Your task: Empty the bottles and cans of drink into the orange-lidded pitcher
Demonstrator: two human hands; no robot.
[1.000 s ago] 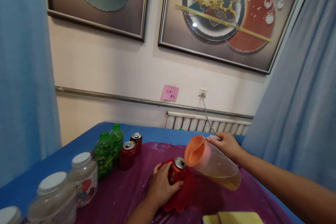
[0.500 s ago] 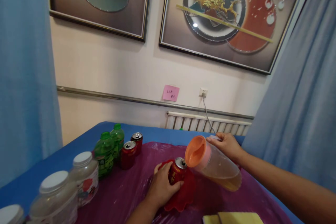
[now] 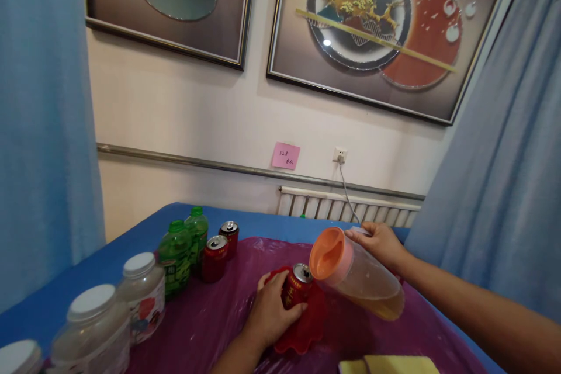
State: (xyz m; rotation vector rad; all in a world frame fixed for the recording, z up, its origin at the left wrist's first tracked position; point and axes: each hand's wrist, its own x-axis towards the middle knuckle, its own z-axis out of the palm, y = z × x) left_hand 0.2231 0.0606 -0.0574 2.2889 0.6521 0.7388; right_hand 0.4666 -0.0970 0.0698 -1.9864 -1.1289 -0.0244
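- Two framed pictures (image 3: 368, 29) hang on a cream wall, blue curtains (image 3: 504, 158) fall at both sides, and below them a surface (image 3: 131, 245) in blue cloth carries a purple plastic sheet (image 3: 210, 315).
- The left hand (image 3: 268, 311) wraps a red can (image 3: 296, 291) that stands upright in a red dish (image 3: 307, 327); the fingers curl round the can's side, thumb toward the viewer.
- The right hand (image 3: 380, 243) holds a clear jug (image 3: 359, 276) with an orange lid (image 3: 326, 253), tipped far over so the lid's lip sits just above the can's open top. The fingers close on the jug from behind; I cannot tell their exact grip.
- Amber liquid pools low in the jug's body, so I'd judge a slow, steady tilt is wanted, with the spout kept over the small opening.
- Keeping the can pinned upright matters; the dish beneath would catch any dribble.
- The right forearm reaches in from the right, wrist raised; the left comes up from below.
- Two more cans (image 3: 221, 248), green bottles (image 3: 180, 254) and white-lidded jars (image 3: 140, 292) stand to the left.
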